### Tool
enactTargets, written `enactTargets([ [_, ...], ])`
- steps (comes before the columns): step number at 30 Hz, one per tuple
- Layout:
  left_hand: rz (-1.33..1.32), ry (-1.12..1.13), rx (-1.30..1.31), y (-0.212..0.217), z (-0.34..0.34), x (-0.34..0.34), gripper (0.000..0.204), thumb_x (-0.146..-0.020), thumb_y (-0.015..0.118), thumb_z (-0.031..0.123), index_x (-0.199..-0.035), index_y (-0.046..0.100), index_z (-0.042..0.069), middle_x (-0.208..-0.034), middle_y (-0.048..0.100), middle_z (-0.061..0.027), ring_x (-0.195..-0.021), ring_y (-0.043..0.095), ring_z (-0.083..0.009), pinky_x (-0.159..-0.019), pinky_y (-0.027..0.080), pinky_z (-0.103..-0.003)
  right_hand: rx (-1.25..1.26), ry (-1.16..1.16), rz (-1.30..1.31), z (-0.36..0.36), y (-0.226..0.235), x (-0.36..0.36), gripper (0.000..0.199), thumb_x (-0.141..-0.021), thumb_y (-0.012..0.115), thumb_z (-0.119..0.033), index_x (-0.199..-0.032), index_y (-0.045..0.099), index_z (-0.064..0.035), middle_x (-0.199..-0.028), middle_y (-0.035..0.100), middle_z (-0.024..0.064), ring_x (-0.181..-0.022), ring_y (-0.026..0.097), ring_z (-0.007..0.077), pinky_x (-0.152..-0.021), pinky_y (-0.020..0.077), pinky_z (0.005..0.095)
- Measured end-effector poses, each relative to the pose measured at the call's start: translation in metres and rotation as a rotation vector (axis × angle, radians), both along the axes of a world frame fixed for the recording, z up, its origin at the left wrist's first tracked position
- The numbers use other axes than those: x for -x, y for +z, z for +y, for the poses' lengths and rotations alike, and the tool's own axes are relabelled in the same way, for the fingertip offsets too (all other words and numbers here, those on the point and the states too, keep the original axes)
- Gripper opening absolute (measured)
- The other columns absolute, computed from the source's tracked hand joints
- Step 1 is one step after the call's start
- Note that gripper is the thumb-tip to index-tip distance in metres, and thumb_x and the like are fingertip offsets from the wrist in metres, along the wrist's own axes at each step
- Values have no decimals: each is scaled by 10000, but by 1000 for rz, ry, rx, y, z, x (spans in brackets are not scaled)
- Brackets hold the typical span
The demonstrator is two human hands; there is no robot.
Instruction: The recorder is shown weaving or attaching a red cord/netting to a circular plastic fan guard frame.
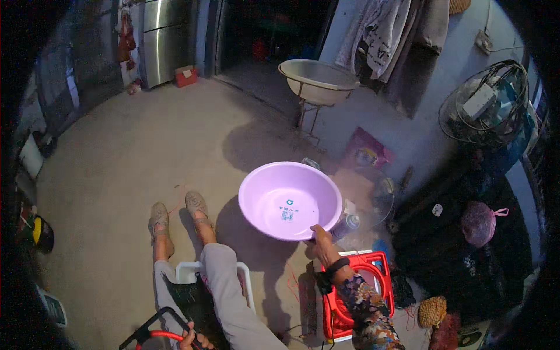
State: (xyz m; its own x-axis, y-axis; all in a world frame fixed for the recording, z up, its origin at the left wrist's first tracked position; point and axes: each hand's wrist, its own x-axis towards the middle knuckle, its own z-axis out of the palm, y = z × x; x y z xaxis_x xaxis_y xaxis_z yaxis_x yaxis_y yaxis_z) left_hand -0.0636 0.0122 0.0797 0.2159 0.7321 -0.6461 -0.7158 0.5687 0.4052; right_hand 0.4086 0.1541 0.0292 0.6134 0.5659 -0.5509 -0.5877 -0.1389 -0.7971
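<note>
At the far left we see a black-and-yellow object (42, 234) against the edge of the floor (111, 169). Farther back, a steel-fronted cabinet (169, 46) stands with a red box (186, 77) beside its foot. Nearer to us, the person's two woven shoes (197, 203) rest on the floor, and below them the left grip (195, 339) is curled around a black-and-red frame (166, 334) at the lower edge. Just right of it, we find a white-rimmed container (248, 289), partly hidden behind the legs.

In the middle is the purple basin (290, 201) — round, wide and open toward us, with small dark printing on its inner bottom. It is held up over the floor, its shadow spreading beneath. The right grip (322, 242) grasps the basin's near right rim, the thumb over the edge.

Behind, a metal stand carries a pale washbasin (321, 96). A spray can (349, 224) stands just beyond the right grip, and under the patterned sleeve (367, 309) we see a red plastic piece (383, 274). Farther right, clothes (391, 35) hang on the wall, a tied pink bag (478, 226) lies on dark cloth — and coiled cables (519, 79) hang above.
</note>
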Motion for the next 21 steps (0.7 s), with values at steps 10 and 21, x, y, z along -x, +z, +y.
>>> enactTargets([
  [10,-95,19,56,12,19,-18,215,-952,418,270,-812,450,109,-661,446,-11,-577,438,-139,-552,416,-305,-486,-453,720,65,-65,-7,220,-756,624,-73,-966,562,-48,-887,634,71,-767,613,217,-654,523,315],
  [21,35,20,183,3,17,-12,119,-934,457,258,-961,481,144,-646,477,-26,-571,476,-169,-544,423,-341,-973,-250,633,146,-69,-79,608,-897,470,-448,-1219,421,65,-1200,511,190,-1065,516,305,-949,466,376],
])
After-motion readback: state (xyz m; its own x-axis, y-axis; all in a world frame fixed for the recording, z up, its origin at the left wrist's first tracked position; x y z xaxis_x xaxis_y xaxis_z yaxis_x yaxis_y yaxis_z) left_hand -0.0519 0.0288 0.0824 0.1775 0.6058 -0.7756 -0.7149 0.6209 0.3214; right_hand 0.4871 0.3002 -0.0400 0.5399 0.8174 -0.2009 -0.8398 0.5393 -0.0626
